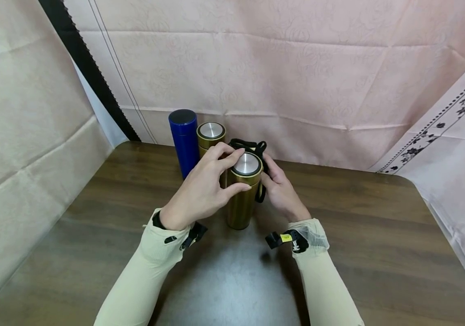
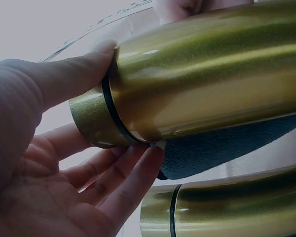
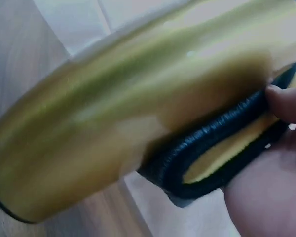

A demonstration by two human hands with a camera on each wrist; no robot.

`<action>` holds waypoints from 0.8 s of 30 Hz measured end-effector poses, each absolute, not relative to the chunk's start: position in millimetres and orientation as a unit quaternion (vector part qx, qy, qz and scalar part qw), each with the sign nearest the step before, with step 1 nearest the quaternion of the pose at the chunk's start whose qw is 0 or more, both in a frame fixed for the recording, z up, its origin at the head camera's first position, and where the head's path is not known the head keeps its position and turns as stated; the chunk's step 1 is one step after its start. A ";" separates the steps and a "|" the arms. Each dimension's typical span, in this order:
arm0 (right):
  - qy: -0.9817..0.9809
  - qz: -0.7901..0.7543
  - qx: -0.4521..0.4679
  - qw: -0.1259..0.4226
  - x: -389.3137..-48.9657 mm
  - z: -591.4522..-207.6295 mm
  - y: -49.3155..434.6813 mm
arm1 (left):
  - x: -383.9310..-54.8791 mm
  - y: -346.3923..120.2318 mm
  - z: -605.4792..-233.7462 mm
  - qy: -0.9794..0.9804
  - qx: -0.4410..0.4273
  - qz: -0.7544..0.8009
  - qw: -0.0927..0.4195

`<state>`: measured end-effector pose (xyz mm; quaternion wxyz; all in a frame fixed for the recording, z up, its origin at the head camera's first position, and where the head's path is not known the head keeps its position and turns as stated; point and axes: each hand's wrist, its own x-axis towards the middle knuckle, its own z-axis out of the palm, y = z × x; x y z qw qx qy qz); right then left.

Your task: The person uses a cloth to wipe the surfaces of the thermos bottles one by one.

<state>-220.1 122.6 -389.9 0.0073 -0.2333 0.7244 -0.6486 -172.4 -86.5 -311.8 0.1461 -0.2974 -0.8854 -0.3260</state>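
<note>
A gold thermos flask (image 1: pixel 241 203) with a silver-topped lid (image 1: pixel 246 164) stands upright on the table. My left hand (image 1: pixel 201 185) curves round its upper end, thumb on one side and fingers on the other; the left wrist view shows the thumb (image 2: pixel 79 74) at the dark ring under the lid. On the flask's right, my right hand (image 1: pixel 283 192) pinches a black fabric strap (image 3: pixel 212 128) with a looped end, which lies along the flask. Black loops (image 1: pixel 261 147) show behind the lid. Part of the right fingers is hidden behind the flask.
Left of the held flask stand a second gold flask (image 1: pixel 211 131) and a blue flask (image 1: pixel 184 140) with a dark top, close together near the back. The brown wooden table (image 1: pixel 379 235) ends at a hanging pale cloth (image 1: pixel 297 81).
</note>
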 end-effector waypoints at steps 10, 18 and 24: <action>0.750 -0.611 -0.244 0.069 -229.2 -409.5 126.2 | -174.7 -85.2 -311.5 -0.882 -0.304 -0.326 0.151; 0.800 -0.546 -0.238 0.075 -237.0 -426.5 124.6 | -175.0 -86.5 -311.5 -0.885 -0.304 -0.314 0.158; 0.815 -0.527 -0.230 0.070 -234.9 -427.2 120.8 | -173.7 -87.1 -311.1 -0.888 -0.305 -0.312 0.150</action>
